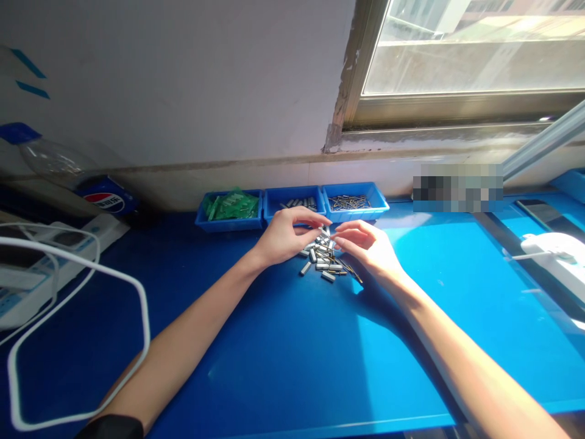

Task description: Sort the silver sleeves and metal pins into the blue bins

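Head view: small metal pieces (322, 266) and thin pins (352, 272) lie heaped on the blue table (274, 360) between your hands. Your left hand (284, 235) and right hand (372, 247) curl over the heap's far end, thumbs and fingers bent close; whether either grips a piece, I cannot tell. Just beyond stand three blue bins (361, 214), the leftmost holding green bags (235, 203). A bottle (107, 198) is farther left.
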Demonstrator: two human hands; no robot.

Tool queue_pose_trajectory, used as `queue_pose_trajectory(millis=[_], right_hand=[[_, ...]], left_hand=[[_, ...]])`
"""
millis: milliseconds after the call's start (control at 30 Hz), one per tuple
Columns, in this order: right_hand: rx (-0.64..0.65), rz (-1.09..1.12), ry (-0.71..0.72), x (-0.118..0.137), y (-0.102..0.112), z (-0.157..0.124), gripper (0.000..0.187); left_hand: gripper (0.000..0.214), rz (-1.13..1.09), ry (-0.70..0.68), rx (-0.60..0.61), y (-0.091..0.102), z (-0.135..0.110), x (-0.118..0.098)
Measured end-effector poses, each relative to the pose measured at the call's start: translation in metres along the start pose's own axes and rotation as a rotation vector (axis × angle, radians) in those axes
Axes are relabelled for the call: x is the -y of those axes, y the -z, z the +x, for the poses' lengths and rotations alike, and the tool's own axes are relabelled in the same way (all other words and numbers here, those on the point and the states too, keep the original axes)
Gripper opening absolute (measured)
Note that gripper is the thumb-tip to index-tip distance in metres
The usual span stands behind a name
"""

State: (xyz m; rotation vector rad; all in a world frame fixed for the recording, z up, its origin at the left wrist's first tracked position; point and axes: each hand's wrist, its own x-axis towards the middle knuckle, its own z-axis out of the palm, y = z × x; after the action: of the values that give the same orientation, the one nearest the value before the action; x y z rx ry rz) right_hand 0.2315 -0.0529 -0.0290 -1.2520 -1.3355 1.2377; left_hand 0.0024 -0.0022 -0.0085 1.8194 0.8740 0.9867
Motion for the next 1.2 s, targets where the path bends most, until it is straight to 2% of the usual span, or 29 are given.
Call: queue_pose_trajectory(millis=[100,333,633,733,867,967,1033,1100,1200], right_hand=[[0.036,0.027,-0.014,0.004,-0.003,-0.003,0.028],[-0.012,0.036,-0.016,0.007,-0.003,-0.001,0.025],[-0.015,0.031,-0.012,0.0,-0.002,0.0,0.025],[-0.001,0.054,-0.023,-0.001,-0.001,0.001,0.028],[0.009,0.076,-0.013,-0.005,0.001,0.002,0.027],[0.003,0.101,-0.009,-0.009,0.002,0.004,0.022],[0.001,0.107,-0.004,-0.011,0.003,0.004,0.02],[0.003,0.111,-0.004,-0.013,0.004,0.005,0.021],[0.006,0.109,-0.004,-0.015,0.005,0.006,0.024]], left_hand=[[0.021,-0.078,0.029,0.016,-0.002,0.0,0.0],[0.029,-0.123,0.021,0.044,-0.005,-0.002,0.0],[0.018,-0.1,0.105,0.036,-0.007,-0.001,0.0],[0.019,-0.099,0.116,-0.005,-0.005,0.0,-0.001],[0.016,0.017,0.031,-0.17,0.007,0.002,0.002],[0.011,0.214,-0.084,-0.336,0.018,0.004,0.007],[0.013,0.332,-0.143,-0.392,0.024,0.004,0.009],[0.015,0.395,-0.169,-0.378,0.026,0.004,0.01],[0.017,0.474,-0.155,-0.211,0.027,0.002,0.007]])
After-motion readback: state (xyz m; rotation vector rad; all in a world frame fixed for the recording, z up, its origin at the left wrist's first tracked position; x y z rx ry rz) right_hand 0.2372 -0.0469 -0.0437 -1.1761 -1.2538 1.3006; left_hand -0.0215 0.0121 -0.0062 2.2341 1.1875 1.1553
